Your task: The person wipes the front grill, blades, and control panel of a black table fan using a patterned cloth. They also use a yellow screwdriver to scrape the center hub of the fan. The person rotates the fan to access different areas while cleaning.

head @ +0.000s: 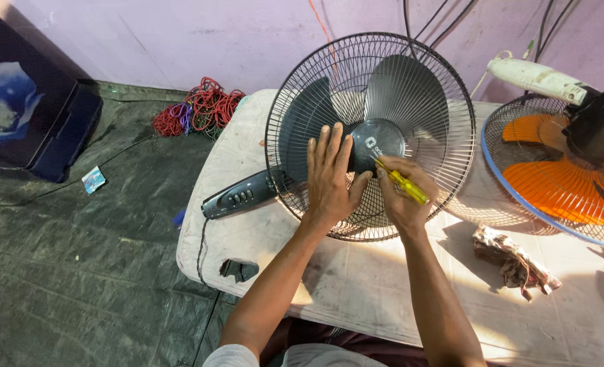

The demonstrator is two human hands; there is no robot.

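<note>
Head view, looking down: a worn white tabletop (356, 272) is shown carrying a dark grey electric fan with a round black wire guard (370, 136), laid on its back so the guard faces up. Three grey blades and a round grey hub cap (378, 139) are seen through the wires. The fan's dark grey control stem with a row of buttons (239, 195) is laid out toward the tabletop's left edge.

The left hand (329, 180) is spread flat on the guard, fingers extended, just left of the hub; nothing is clasped by it. The right hand (404, 197) is closed in a grip around a yellow-handled screwdriver (403, 182), whose tip is pointed up-left at the guard beside the hub. The two hands are nearly touching at the thumbs.

Further items recorded:
- a second fan with orange blades and a blue-rimmed wire guard (560, 183), at the right edge of the tabletop, just beside the first fan;
- a crumpled, stained rag (513, 261), near the right forearm;
- a white power strip (537, 78), behind the orange fan;
- a bundle of red and purple wire (200, 109), on the dark floor covering by the pink wall;
- a dark cabinet with a pale flower picture (23, 115), at far left.
</note>
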